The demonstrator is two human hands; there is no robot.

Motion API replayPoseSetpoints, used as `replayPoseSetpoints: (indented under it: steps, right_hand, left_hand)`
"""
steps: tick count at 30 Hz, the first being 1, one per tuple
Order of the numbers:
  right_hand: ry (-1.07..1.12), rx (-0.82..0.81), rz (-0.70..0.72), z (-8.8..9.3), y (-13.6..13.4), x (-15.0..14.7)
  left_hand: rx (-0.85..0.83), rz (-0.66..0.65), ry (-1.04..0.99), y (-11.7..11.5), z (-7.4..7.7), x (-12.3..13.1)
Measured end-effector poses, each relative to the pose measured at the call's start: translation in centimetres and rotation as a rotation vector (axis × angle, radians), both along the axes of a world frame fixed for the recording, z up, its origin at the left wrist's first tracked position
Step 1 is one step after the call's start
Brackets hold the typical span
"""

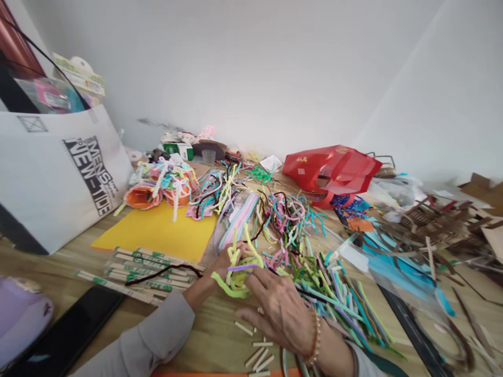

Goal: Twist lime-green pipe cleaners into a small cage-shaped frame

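Observation:
A loose bundle of yellow-green pipe cleaners [238,280], with a purple one across it, lies at the front middle of the table. My left hand [225,263] is closed around its left side, the fingers partly hidden by the loops. From the right, my right hand [280,303] touches the bundle with its fingertips, its thumb held apart. Beside it spreads a heap of cut, multicoloured pipe cleaners [346,293]. Short wooden sticks [260,358] lie below my right hand. Behind the bundle are long pastel pipe cleaners [240,220] and a tangled, colourful pile [288,212].
At left are a white tote bag [51,173], a yellow sheet [157,230], paper-wrapped chopsticks [149,269] and a black phone [74,330]. A red bag [334,170] lies at the back right. Brown strips [428,225] clutter the right side, beside blue sheets [393,256].

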State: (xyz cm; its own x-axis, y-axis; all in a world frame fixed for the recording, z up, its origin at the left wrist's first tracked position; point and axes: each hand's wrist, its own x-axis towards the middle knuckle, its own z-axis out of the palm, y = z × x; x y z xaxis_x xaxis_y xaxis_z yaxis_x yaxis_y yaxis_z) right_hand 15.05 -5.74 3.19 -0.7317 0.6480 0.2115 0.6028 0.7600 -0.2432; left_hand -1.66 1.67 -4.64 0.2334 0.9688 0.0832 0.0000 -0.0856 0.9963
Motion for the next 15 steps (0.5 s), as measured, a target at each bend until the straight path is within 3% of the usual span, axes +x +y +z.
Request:
replayPoseSetpoints:
  steps: [5, 8, 12, 15]
  right_hand:
    - [0.045, 0.019, -0.158, -2.0, 1.3, 0.3]
    - [0.104, -0.024, -0.211, -3.3, 2.9, 1.3]
    - [0.303, -0.217, -0.252, -4.4, 4.9, 2.4]
    - [0.382, -0.337, -0.244, -4.6, 6.0, 2.9]
  left_hand:
    - [-0.003, 0.065, 0.050, -0.2, -0.2, 0.7]
    - [0.090, 0.136, 0.202, -0.2, -0.4, 0.7]
    - [0.259, 0.232, 0.408, -0.4, 0.1, 0.5]
    - [0.358, 0.230, 0.485, -0.9, 1.1, 0.6]
